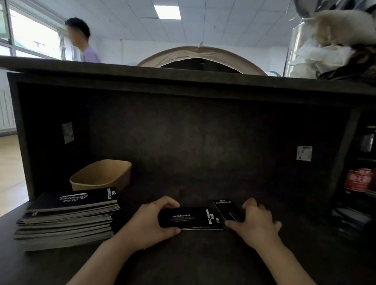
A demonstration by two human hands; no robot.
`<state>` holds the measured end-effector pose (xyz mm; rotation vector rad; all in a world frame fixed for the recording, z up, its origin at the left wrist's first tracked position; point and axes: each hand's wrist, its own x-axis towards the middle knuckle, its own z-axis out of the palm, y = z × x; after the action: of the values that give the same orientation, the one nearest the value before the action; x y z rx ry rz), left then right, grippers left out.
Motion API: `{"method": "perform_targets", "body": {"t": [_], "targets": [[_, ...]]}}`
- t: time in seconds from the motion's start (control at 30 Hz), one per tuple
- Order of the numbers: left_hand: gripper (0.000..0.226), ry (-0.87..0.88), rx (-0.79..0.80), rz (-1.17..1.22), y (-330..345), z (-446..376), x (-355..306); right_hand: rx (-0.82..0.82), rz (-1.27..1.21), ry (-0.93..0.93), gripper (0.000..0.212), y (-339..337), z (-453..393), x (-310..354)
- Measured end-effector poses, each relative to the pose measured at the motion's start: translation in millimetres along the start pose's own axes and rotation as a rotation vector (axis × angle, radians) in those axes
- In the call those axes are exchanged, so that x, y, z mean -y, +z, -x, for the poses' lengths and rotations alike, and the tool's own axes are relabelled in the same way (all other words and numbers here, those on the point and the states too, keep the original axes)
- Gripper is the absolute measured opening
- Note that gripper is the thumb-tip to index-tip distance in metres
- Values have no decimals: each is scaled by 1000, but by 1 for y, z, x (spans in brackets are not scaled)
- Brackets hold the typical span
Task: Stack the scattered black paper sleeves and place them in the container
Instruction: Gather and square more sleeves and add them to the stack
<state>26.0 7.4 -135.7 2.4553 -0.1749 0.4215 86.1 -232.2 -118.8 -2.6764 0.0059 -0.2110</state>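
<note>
Kraft paper container [106, 174]: upright beside the tall sleeve stack [68, 218]; inside not visible.
Left hand [149, 223]: grips small sleeve stack [191, 218].
Right hand [255, 221]: fingers curled on a loose sleeve [225, 207].

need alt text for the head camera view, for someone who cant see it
A person's left hand grips a small stack of black paper sleeves on a dark counter, while the right hand gathers another sleeve. A taller sleeve pile and an empty brown paper container sit left.

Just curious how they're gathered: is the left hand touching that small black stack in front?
Touching. The head view shows the left hand gripping the small stack of sleeves, thumb under its near edge, fingers curled over the far edge.
</note>
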Motion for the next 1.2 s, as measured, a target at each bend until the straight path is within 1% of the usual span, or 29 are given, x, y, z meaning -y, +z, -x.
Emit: {"method": "perform_targets", "body": {"t": [0.13,0.27,0.3,0.43,0.53,0.6,0.7,0.77,0.83,0.87,0.93,0.97,1.0,1.07,1.1,1.2], "targets": [[53,42,-26,-31,-3,2,-5,-23,50,-58,63,0,5,6],[56,66,-62,-65,-7,3,-11,-89,29,-171,29,-2,9,9],[56,63,-67,-70,-7,4,-12,-100,0,-174,24,-3,9,8],[58,61,-96,-53,-10,6,-14,-78,-99,-141,21,-4,4,4],[59,59,-112,-41,-9,6,-14,-88,-117,-119,17,-2,2,4],[63,70,-138,-52,-8,5,-11,-126,-96,-119,17,-2,3,6],[68,65,-172,5,-7,2,-6,-237,-21,-125,15,-6,5,5],[66,59,-195,55,-8,1,-5,-254,-19,-93,27,-6,5,3],[62,52,-223,102,-9,1,-7,-248,-119,-63,33,-6,4,1],[59,49,-231,126,-10,1,-8,-287,-207,-69,33,-8,4,0],[55,47,-227,159,-11,2,-10,-430,-417,-137,31,-12,3,-2],[55,51,-217,166,-11,2,-11,-460,-514,-180,31,-14,2,-2],[56,56,-207,172,-11,3,-13,-429,-600,-216,33,-15,1,-2],[64,71,-195,178,-10,4,-14,-246,-713,-271,37,-13,-2,-1],[70,79,-188,183,-9,4,-14,-156,-717,-299,38,-9,-5,0],[86,89,-150,203,-7,3,-14,37,-539,-393,37,1,-8,1]]}}
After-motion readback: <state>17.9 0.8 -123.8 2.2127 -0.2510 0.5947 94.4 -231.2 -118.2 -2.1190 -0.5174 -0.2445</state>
